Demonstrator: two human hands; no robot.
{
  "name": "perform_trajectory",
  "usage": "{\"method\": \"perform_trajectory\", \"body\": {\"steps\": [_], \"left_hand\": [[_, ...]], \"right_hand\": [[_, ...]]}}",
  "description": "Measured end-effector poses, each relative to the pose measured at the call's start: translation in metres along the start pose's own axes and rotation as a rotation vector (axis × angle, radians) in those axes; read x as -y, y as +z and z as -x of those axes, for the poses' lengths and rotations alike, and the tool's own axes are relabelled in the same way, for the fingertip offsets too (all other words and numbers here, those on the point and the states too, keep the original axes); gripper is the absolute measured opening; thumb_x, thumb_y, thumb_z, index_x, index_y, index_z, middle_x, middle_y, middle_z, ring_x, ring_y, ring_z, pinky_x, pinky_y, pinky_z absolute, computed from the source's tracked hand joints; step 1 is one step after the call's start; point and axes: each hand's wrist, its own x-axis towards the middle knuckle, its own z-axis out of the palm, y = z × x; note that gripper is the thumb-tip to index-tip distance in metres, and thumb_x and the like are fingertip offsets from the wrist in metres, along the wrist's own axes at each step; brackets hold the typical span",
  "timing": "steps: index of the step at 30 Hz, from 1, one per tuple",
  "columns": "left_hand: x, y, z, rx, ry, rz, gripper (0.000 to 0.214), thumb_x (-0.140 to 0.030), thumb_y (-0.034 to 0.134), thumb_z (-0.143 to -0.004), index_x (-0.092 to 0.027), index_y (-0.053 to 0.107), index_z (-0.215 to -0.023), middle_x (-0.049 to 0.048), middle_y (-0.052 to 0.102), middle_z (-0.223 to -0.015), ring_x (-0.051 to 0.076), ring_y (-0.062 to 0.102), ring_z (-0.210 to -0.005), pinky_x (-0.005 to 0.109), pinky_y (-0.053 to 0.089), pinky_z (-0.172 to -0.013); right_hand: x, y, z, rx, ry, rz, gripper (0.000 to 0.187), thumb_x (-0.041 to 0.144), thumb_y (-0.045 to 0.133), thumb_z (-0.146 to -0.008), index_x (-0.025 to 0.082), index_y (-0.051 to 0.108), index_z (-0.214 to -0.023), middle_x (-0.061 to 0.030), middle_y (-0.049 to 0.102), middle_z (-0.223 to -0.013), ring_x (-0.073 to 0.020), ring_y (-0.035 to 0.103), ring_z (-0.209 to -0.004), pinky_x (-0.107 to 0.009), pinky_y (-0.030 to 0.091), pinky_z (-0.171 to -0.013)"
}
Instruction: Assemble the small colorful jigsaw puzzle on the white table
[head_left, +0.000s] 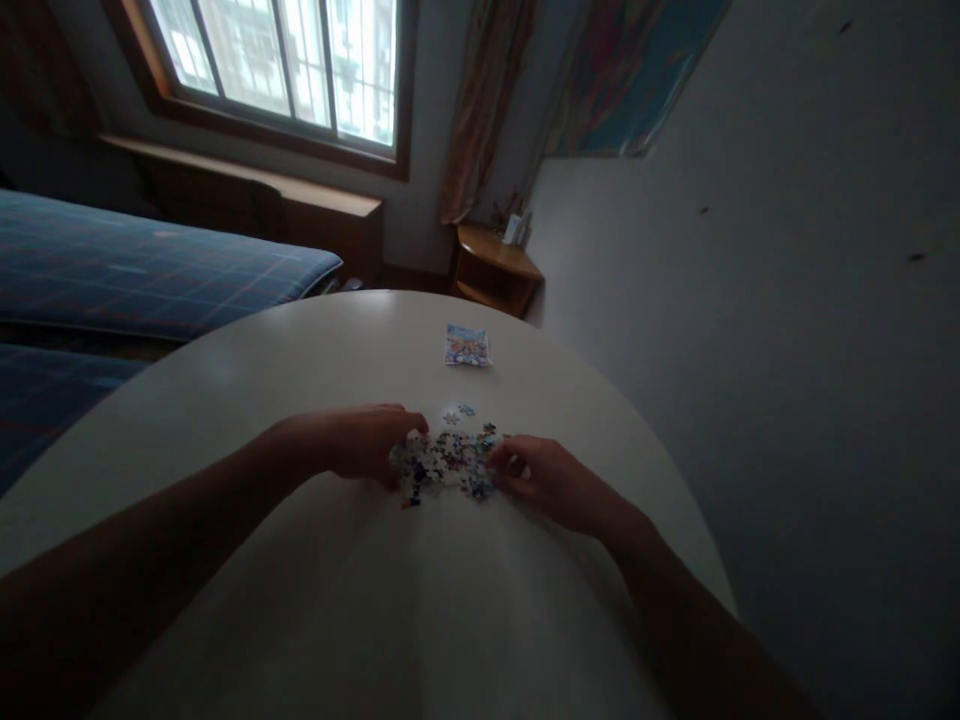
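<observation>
A blue plaid mattress point(150, 270) lies at far left, below a barred, wood-framed window point(285, 70) that lets daylight into the dim room, as a pale, round-edged tabletop point(337, 370) spreads across the foreground. A person's left hand point(369, 440) rests at the left edge of a heap of small jigsaw pieces point(446, 460), its thumb and fingers curved and spread apart, the nearest pieces between them. The heap lies near the middle of the tabletop, between the two hands, some pieces pale, others dark or multicolored. Two loose pieces point(466, 409) sit just beyond it, and farther back lies a small, colorfully printed packet point(466, 346), well apart from both hands. Behind, a patterned curtain point(491, 100) hangs above a wooden corner cabinet point(495, 248) topped by a small white object point(512, 229). The right hand point(546, 480) meets the heap's right edge, thumb and fingers curled toward one another; whether they pinch a piece cannot be told. A colorful poster point(622, 70) hangs on the spotted wall point(787, 300) at right.
</observation>
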Motion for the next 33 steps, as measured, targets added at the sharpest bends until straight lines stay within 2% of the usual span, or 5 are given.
{"method": "perform_trajectory", "body": {"steps": [5, 9, 12, 22, 33], "left_hand": [[-0.019, 0.006, -0.011, -0.136, 0.081, 0.026, 0.041, -0.023, 0.068, -0.076, -0.022, 0.063, -0.117, 0.0083, 0.068, -0.11, 0.027, 0.066, -0.101, 0.034, 0.049, -0.087], [-0.02, 0.002, -0.007, -0.151, 0.117, 0.014, 0.059, -0.034, 0.074, -0.074, -0.019, 0.057, -0.129, 0.0133, 0.061, -0.126, 0.03, 0.059, -0.115, 0.038, 0.045, -0.098], [-0.018, -0.001, -0.004, -0.106, 0.121, -0.005, 0.086, -0.039, 0.082, -0.063, -0.018, 0.047, -0.139, 0.0154, 0.053, -0.138, 0.034, 0.049, -0.127, 0.041, 0.04, -0.104], [-0.036, 0.005, -0.012, -0.119, 0.062, 0.031, 0.043, -0.031, 0.069, -0.076, -0.014, 0.058, -0.115, 0.0137, 0.064, -0.114, 0.029, 0.064, -0.1, 0.035, 0.048, -0.084], [-0.027, -0.002, -0.014, -0.171, 0.079, 0.121, 0.022, -0.03, 0.057, -0.085, -0.02, 0.07, -0.099, 0.0076, 0.073, -0.093, 0.024, 0.068, -0.081, 0.031, 0.047, -0.072]], "right_hand": [[0.006, 0.018, -0.012, -0.206, -0.168, 0.075, 0.02, 0.023, 0.067, -0.085, 0.021, 0.067, -0.105, -0.0068, 0.068, -0.102, -0.0184, 0.064, -0.092, -0.034, 0.051, -0.085], [-0.008, 0.021, -0.017, -0.238, -0.156, 0.263, 0.1, 0.066, 0.08, -0.063, 0.022, 0.043, -0.145, -0.0181, 0.043, -0.15, -0.0364, 0.034, -0.141, -0.056, 0.025, -0.116], [-0.014, 0.024, -0.022, -0.092, -0.104, 0.305, 0.121, 0.08, 0.07, -0.061, 0.021, 0.024, -0.155, -0.0183, 0.024, -0.161, -0.0391, 0.016, -0.149, -0.062, 0.012, -0.119], [0.0, 0.033, -0.027, -0.129, -0.356, 0.142, 0.079, 0.052, 0.075, -0.078, 0.014, 0.046, -0.141, -0.0196, 0.049, -0.145, -0.0302, 0.041, -0.138, -0.048, 0.034, -0.115], [-0.011, 0.034, -0.04, -0.314, -0.277, 0.026, 0.017, 0.022, 0.061, -0.092, 0.02, 0.067, -0.108, -0.0079, 0.071, -0.102, -0.0203, 0.063, -0.1, -0.037, 0.049, -0.091]]}}
